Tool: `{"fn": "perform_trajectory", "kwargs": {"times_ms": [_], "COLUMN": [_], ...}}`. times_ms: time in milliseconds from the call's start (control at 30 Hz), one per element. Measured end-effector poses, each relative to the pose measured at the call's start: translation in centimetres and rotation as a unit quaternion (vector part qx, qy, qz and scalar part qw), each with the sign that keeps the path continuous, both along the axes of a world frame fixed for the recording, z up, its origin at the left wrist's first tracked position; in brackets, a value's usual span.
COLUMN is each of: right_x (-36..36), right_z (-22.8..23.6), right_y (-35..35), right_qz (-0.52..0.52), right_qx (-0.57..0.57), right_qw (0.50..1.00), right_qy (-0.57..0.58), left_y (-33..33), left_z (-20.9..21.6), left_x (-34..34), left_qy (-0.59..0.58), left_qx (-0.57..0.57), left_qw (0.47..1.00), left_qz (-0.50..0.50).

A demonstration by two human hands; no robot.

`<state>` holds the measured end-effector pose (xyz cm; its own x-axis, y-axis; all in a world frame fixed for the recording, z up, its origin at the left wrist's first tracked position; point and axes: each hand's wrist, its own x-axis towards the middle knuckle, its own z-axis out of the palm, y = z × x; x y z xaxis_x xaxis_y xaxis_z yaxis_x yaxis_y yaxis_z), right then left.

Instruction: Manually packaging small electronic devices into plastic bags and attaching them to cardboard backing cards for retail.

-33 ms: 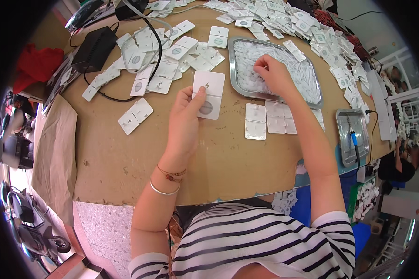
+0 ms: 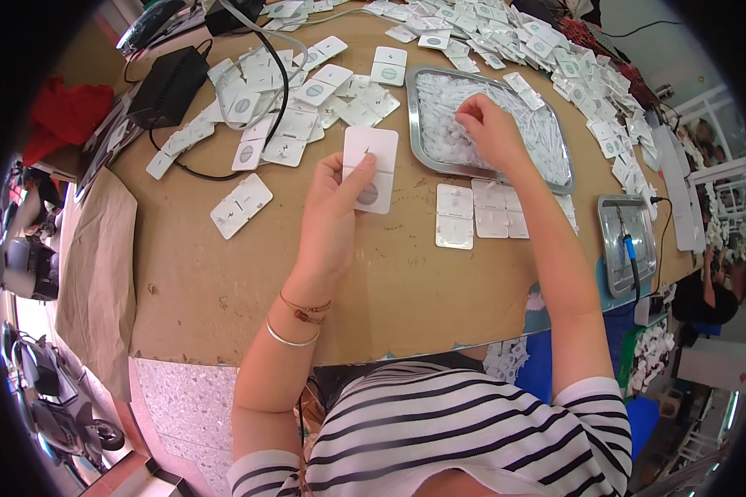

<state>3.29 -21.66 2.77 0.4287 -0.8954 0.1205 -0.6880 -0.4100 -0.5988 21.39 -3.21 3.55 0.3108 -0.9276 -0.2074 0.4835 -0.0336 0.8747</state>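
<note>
My left hand (image 2: 340, 190) is closed on a white rectangular plastic panel (image 2: 381, 153). The thumb lies across its face, over a small bolt mark and near a grey round patch. To the right, my right hand (image 2: 491, 132) reaches over a metal tray (image 2: 417, 153) heaped with small white translucent plastic pieces (image 2: 439, 99). Its fingers are curled with the tips together, and whatever they pinch is too small to make out. Just below the tray, several similar panels (image 2: 454, 217) lie in a row, partly behind my right forearm.
More white panels (image 2: 294, 124) are piled at the left, under a black cable, beside a black power box (image 2: 170, 87). A single panel (image 2: 241, 206) lies nearer me. Another heap (image 2: 547, 41) runs along the far right. A smaller tray (image 2: 617, 277) holds a blue-handled soldering iron (image 2: 630, 248).
The panel in my left hand has shifted slightly left, and the thumb sits higher on it. My right hand has moved very slightly over the tray.
</note>
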Motion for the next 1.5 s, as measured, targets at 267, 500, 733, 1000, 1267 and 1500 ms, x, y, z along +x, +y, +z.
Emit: {"fn": "perform_trajectory", "kwargs": {"times_ms": [267,500,733,1000,1267,1500], "right_x": [-0.9,0.0,1.1,1.5,1.4,1.2], "right_z": [4.0,2.9,2.4,2.2,2.1,1.7], "right_y": [6.7,11.2,12.1,12.5,12.6,12.2], "right_qz": [0.08,0.113,0.037,-0.018,-0.026,-0.03], "right_qx": [0.191,0.149,0.249,0.286,0.292,0.292], "right_qw": [0.922,0.923,0.903,0.881,0.866,0.869], "right_qy": [-0.327,-0.336,-0.348,-0.376,-0.404,-0.398], "left_y": [0.5,0.7,0.9,1.0,1.2,0.6], "left_z": [-0.2,0.9,0.6,0.4,0.3,-0.8], "left_x": [-0.5,-1.8,-2.1,-2.3,-2.1,-2.0], "left_qy": [0.048,0.135,0.091,0.016,-0.054,-0.46], "left_qx": [0.049,0.006,0.007,0.032,0.033,-0.075], "left_qw": [0.992,0.97,0.966,0.975,0.967,0.882], "left_qz": [-0.101,-0.2,-0.243,-0.218,-0.245,-0.07]}}
